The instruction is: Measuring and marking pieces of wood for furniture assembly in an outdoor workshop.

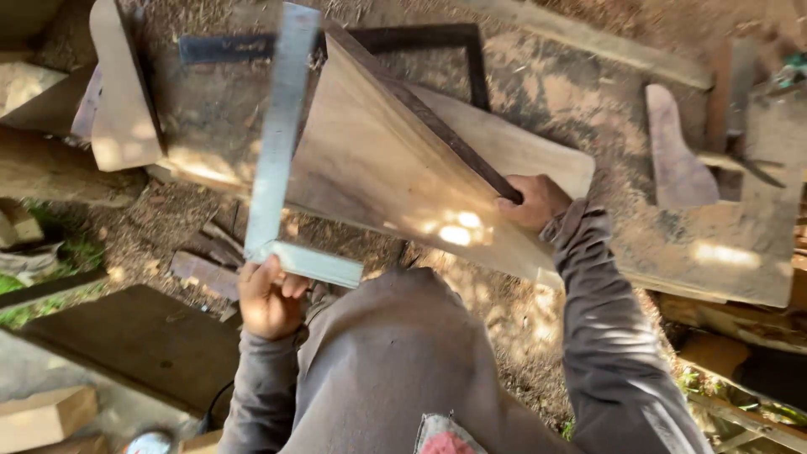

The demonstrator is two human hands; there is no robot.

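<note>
While right hand (538, 202) grips wooden board (378, 160) edge, left hand (269, 298) grip holds metal square (277, 143) against board.

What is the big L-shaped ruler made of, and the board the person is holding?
The L-shaped square, held at its corner by the left hand, looks like bare metal: pale grey, flat, dull shine. The board, steadied by the right hand, looks like unfinished wood: tan, with streaky grain.

I see a dark framing square (437, 38) lying flat on the sawdust-covered tabletop (588, 92), a curved wood offcut (677, 160) well apart.
</note>
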